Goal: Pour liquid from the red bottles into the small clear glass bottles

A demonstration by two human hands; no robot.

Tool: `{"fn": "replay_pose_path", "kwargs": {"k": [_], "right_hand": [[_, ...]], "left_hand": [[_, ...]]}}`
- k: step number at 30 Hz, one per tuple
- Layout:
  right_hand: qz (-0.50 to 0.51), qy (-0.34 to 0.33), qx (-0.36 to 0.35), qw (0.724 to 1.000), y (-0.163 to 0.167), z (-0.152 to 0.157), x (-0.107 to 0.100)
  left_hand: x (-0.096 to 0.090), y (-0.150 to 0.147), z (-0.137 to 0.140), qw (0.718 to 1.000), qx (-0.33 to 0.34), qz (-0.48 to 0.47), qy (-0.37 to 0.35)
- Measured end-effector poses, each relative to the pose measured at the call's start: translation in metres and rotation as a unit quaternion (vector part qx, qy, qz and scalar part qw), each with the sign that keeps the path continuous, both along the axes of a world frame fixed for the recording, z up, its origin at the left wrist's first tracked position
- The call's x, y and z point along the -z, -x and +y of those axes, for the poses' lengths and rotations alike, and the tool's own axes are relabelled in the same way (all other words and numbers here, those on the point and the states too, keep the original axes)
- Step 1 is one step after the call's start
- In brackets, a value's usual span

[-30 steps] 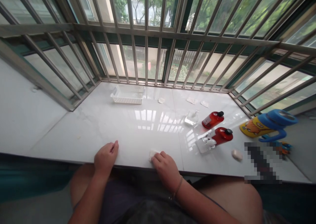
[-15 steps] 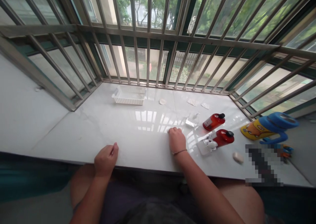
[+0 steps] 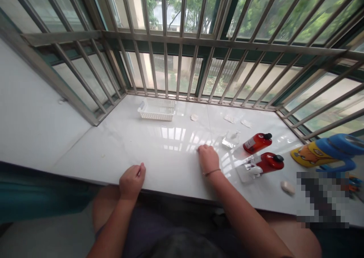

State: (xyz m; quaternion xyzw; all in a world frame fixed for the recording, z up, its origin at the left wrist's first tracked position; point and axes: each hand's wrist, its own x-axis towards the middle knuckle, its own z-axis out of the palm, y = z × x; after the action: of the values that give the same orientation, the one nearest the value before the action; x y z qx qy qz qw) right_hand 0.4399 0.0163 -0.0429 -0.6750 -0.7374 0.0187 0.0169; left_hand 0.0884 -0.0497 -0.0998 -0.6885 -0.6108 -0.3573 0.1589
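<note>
My left hand [image 3: 132,181] rests at the front edge of the white marble-look counter [image 3: 93,157], curled into a fist with the thumb on top. My right hand [image 3: 209,159], a thin band at its wrist, lies farther in on the counter, its fingers folded under. Nothing shows in either fist. Closest to the right hand is a small clear container [image 3: 230,139]. Two red bottles with black caps, one behind [image 3: 256,143] and one in front [image 3: 269,163], lie to its right. White earbud-like pieces [image 3: 253,170] sit against the front bottle.
A white perforated basket [image 3: 156,115] stands at the back left. Small pale pieces, among them a round one [image 3: 194,117], lie near the barred window. At the right are a blue and yellow bottle [image 3: 321,151], a beige rounded object [image 3: 287,187] and a blurred-out dark item [image 3: 321,199].
The camera view has turned slightly left, so everything appears shifted to the right. Both hands keep their pose and place on the counter.
</note>
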Motion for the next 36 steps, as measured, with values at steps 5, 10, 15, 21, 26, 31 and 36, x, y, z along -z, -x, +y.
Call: {"fn": "replay_pose_path", "kwargs": {"k": [5,10,15,21,26,31,36], "right_hand": [[-0.026,0.001,0.076,0.997,-0.023,0.035,-0.009],[0.044,0.033,-0.189,0.981,0.111,-0.018,0.001],[0.093,0.053,-0.356,0.928,0.189,-0.056,0.007],[0.022,0.033,-0.111,0.993,0.071,0.035,-0.007],[-0.031,0.026,0.073,0.997,-0.010,0.088,-0.025],[0.002,0.034,-0.054,0.998,0.071,0.061,-0.010],[0.085,0.060,-0.300,0.948,0.191,-0.002,0.005]], "left_hand": [[0.001,-0.001,0.000,1.000,-0.005,-0.006,-0.002],[0.000,0.001,-0.001,1.000,0.000,-0.023,0.009],[-0.002,0.005,-0.004,0.997,-0.017,-0.078,0.013],[-0.002,0.004,-0.007,0.994,-0.023,-0.109,0.023],[-0.002,0.002,-0.007,0.994,-0.018,-0.102,0.029],[-0.001,0.003,-0.007,0.994,-0.025,-0.102,0.026],[-0.001,0.006,-0.008,0.994,-0.029,-0.107,0.021]]}}
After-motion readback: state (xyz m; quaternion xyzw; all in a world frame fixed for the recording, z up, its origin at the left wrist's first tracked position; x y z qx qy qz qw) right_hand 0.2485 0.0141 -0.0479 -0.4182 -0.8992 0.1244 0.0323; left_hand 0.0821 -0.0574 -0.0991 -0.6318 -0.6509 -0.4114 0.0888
